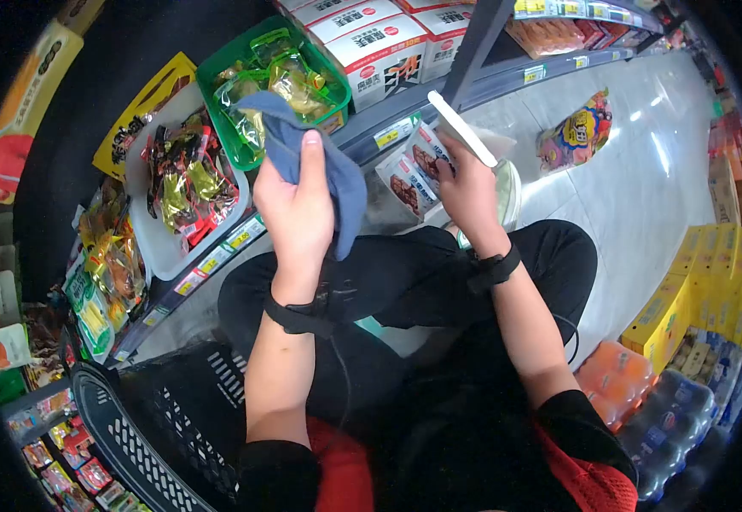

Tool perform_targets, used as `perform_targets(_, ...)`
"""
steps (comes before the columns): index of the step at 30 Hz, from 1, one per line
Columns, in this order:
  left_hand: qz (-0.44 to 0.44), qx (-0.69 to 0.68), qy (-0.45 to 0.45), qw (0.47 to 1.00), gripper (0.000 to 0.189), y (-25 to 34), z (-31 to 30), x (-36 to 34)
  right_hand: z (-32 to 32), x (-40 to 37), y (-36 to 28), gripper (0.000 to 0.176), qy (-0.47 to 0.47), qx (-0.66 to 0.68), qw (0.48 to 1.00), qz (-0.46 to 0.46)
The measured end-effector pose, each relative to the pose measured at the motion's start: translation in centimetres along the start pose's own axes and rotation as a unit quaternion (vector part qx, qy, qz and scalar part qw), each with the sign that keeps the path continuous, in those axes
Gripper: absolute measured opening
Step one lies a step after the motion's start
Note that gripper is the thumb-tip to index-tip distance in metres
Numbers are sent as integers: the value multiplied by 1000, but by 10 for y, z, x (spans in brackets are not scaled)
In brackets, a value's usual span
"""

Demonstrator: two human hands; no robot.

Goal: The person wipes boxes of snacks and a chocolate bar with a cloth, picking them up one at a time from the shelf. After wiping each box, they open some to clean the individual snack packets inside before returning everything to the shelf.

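My left hand (pixel 292 205) grips a blue-grey cloth (pixel 337 183), thumb on top, the cloth hanging past the fingers. The cloth's upper end overlaps a green bin (pixel 211 128) of wrapped snacks on the shelf. My right hand (pixel 473 192) is closed on a white-rimmed plastic container (pixel 463 128), tilted and seen mostly edge-on; its far side is hidden. Just left of that hand is a printed snack pack (pixel 414 175) with food pictures. Below and behind the right hand, a pale round tub (pixel 509 194) partly shows.
A white bin (pixel 145 213) of wrapped snacks stands beside the green one. Red-and-white cartons (pixel 371 51) fill the shelf behind. A black basket (pixel 132 435) is at lower left. A colourful bag (pixel 576 132) lies on the floor; yellow boxes (pixel 665 307) and shrink-wrapped drinks (pixel 665 418) stand right.
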State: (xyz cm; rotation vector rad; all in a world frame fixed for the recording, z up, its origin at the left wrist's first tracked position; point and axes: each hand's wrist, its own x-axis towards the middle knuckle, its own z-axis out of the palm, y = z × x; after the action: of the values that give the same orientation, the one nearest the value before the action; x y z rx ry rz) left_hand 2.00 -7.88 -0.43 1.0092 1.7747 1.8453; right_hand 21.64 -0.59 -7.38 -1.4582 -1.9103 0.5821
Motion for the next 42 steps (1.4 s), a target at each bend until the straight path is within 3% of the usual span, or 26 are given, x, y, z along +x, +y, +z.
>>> perform_targets(5,8,5,-39,999,23,-1,-2,-4,14,3,8,42,-29,9,999,-19)
perform_targets(8,24,7,-34,999,24,1,0,-6,17,1,6,40,7,-2,999,-45)
perform_targets(14,22,12,-52,998,23,3,-2,-7,-9,0,-32,35,-74,-83,992,64)
perform_targets(17,30,18,-55,998,23,2,1,-8,3,0,-19,34,-104,-116,986,56)
perform_targets(20,27,31,-64,997,22,3,3,-11,26,-1,-4,31,-4,-6,998,-69)
perform_targets(23,21,45,-76,996,23,5,4,-12,37,-6,-7,30,-18,17,999,-26)
perform_targets(24,19,50,-80,995,23,6,4,-12,45,-8,-2,31,16,32,997,-67)
perform_targets(27,29,58,-79,995,23,5,7,-14,47,-8,-3,34,-21,70,997,-12)
perform_targets(31,30,57,-88,994,23,3,11,-18,49,-9,2,35,-12,74,997,-31)
perform_targets(34,42,56,-93,993,23,-2,13,-19,64,-12,22,37,13,47,996,-78)
perform_targets(37,44,69,-96,992,23,-5,14,-19,68,-12,31,26,7,45,997,-57)
perform_targets(40,30,67,-95,993,23,-7,14,-19,46,-17,19,31,-34,-14,996,-78)
perform_targets(42,33,69,-94,993,23,-9,14,-19,40,-18,16,32,-77,-49,995,-37)
